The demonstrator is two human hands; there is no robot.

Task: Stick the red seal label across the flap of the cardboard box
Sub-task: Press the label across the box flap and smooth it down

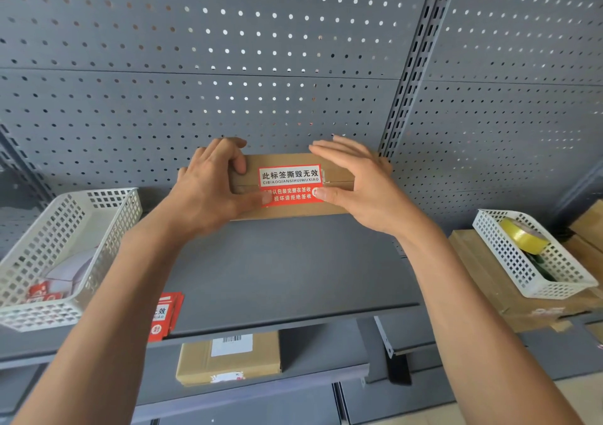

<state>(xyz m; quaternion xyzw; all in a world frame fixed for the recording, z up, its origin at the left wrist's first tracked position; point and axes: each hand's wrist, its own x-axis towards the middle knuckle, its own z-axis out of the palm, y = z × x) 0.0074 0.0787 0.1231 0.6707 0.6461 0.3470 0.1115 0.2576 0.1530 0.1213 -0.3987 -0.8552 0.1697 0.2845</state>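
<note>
A flat cardboard box [336, 207] stands at the back of the grey shelf [287, 271], against the pegboard. The red and white seal label [290, 183] lies across the flap seam on the box's front face. My left hand [208, 193] grips the box's left end, its thumb pressing the label's lower left corner. My right hand [355, 186] rests on the right part of the box with fingers stretched out, its thumb on the label's lower right edge. Both hands cover the box's ends.
A white mesh basket [65, 248] with a label roll sits at the left. A stack of red labels [164, 315] lies by the shelf's front edge. At the right, another basket [535, 255] holds yellow tape on cardboard boxes. A box [228, 359] sits below.
</note>
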